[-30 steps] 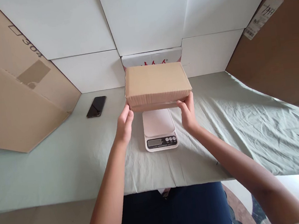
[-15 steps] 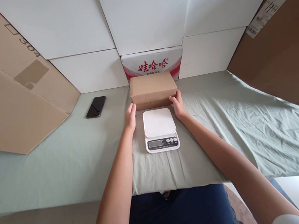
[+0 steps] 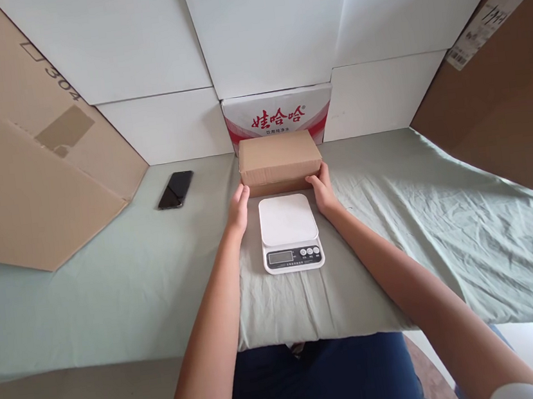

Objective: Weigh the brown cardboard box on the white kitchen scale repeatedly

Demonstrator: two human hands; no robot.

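A closed brown cardboard box (image 3: 279,157) rests on the green cloth just behind a white kitchen scale (image 3: 290,231). My left hand (image 3: 238,207) touches the box's near left corner, and my right hand (image 3: 324,190) touches its near right corner. Both hands flank the scale's bare platform. The scale's small display and buttons face me.
A black phone (image 3: 176,189) lies on the cloth at the left. A white carton with red print (image 3: 279,115) stands behind the box against white panels. Large cardboard sheets lean at the left (image 3: 24,171) and right (image 3: 500,86). The table's front edge (image 3: 121,363) is close to my body.
The box was held up above the scale one second ago. It has come down onto the cloth behind the scale, and my hands stay at its near corners.
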